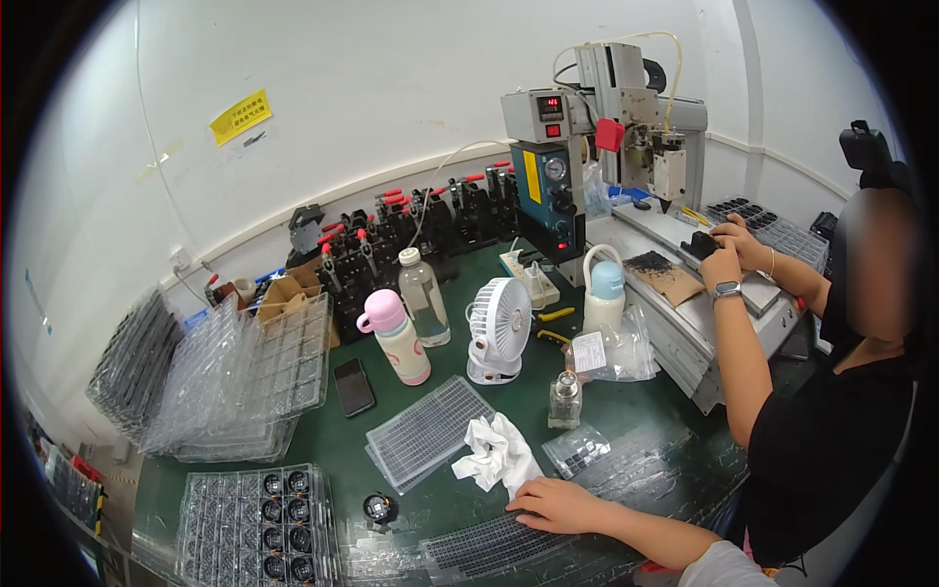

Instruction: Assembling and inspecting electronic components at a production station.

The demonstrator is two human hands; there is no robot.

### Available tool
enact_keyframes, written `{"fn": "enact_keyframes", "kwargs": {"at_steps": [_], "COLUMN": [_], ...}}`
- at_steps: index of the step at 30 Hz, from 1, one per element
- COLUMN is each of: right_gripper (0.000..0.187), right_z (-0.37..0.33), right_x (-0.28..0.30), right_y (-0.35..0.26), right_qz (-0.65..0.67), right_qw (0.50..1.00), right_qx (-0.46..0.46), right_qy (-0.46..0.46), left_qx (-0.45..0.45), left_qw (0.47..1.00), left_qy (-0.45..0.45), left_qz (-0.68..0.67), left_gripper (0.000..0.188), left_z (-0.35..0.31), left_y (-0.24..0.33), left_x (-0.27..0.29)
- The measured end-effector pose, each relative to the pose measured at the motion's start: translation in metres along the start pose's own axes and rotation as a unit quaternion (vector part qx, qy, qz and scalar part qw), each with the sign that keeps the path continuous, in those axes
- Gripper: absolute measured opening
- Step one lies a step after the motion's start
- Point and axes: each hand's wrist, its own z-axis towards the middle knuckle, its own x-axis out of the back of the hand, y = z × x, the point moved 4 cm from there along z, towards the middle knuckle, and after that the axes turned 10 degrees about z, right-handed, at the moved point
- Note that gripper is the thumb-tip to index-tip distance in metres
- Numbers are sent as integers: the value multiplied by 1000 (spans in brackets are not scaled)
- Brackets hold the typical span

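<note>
My right hand (556,505) reaches in from the lower right and rests on the green table. Its fingers point left, stretched and slightly bent, at the lower end of a crumpled white cloth (496,452). I see nothing gripped in them. Beneath and beside this hand lies a dark perforated strip sheet (479,548). A small round black part (378,507) sits to the left, near a clear tray (220,528) with several round black parts in its right columns. My left hand is not in view.
A white fan (500,331), a pink-lidded bottle (399,342), a clear bottle (424,298) and a phone (354,387) stand or lie behind. Stacked clear trays (230,382) rise at left. At right, a person (831,421) handles a black part at a bench machine (626,127).
</note>
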Motion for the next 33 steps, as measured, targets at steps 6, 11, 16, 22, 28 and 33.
{"fn": "enact_keyframes", "kwargs": {"at_steps": [6,11,16,22,28,33], "right_gripper": [27,28,28,29,26,25], "right_z": [6,4,2,3,6,5], "right_x": [1,5,1,-3,3,3], "right_y": [-2,-2,-1,1,-1,-1], "right_qz": [48,48,36,55,51,54], "right_qw": [999,998,999,998,998,999], "right_qx": [21,27,14,-12,-12,-4], "right_qy": [-11,-9,-17,-27,-18,-3], "left_qx": [172,83,59,66,81,90], "left_qw": [887,733,777,816,817,813], "left_qy": [364,444,423,377,354,349], "left_qz": [227,509,462,433,449,457], "left_gripper": [24,30,31,35,33,32], "left_z": [24,40,29,25,35,37], "left_y": [-28,-64,-53,-59,-61,-65], "left_x": [103,94,84,86,93,90]}}
